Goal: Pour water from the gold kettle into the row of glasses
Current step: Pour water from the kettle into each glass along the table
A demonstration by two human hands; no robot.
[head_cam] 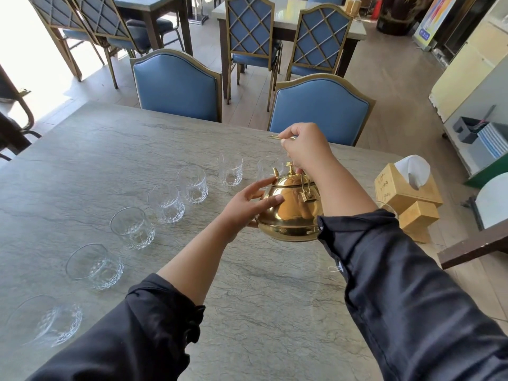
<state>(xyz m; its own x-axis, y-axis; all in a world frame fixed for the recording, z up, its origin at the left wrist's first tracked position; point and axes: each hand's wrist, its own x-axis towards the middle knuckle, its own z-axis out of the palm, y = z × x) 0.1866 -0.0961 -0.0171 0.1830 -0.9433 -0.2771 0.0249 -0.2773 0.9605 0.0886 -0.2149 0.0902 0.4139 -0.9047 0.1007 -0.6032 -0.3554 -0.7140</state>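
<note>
- The gold kettle (291, 210) is at the right side of the table (247, 284), held just beside the far end of the row of glasses. Whether its base rests on the table or is just clear of it cannot be told.
- The right hand (305, 149) is closed around the kettle's thin wire handle (275, 137), which stands raised above the lid; the grip is firm, knuckles up.
- The left hand (250, 204) lies flat and spread against the near-left flank of the kettle, fingers extended, steadying rather than clamping.
- The spout (275, 171) points away, toward the farthest glass (268, 167), which sits partly hidden behind the kettle.
- Seven glasses are counted, running in a diagonal from the nearest glass (46, 320) at the lower left to the far end by the kettle. All look empty; no water line can be made out.
- Judgement: pouring has not begun. The step in hand is taking up and steadying the kettle ahead of the first pour.
- Judgement: the next move calls for lifting by the handle, bringing the spout over the farthest glass and tipping slowly, the left hand controlling the tilt.
- Risk noted: the lid appears loose-seated; a steep tilt may shift it.
- A wooden tissue box (406, 191) stands just beside the kettle on the right; keep clear of it.
</note>
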